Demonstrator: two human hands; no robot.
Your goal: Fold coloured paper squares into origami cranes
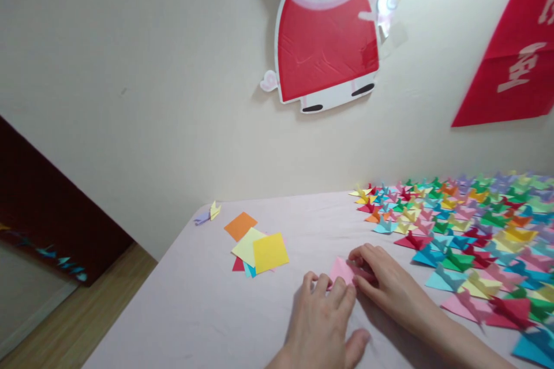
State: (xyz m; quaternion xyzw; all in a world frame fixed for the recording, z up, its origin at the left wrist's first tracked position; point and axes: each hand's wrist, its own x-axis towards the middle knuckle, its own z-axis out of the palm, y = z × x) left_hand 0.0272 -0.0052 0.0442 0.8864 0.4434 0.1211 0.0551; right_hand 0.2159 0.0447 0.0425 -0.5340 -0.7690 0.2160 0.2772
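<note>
A small folded piece of pink origami paper lies on the pale tabletop between my hands. My left hand rests on its near edge with bent, spread fingertips, the thumb held out to the side. From the right, my right hand pinches the paper's right edge between thumb and fingers. The near part of the paper is hidden under my left fingers. To the left is a loose pile of square paper sheets, with a yellow sheet on top, a pale yellow sheet and an orange sheet.
Many folded paper cranes in mixed colours cover the table's right side. Two folded paper pieces, one yellow and one purple, lie at the far left corner. A cartoon cutout and a red banner hang on the wall behind.
</note>
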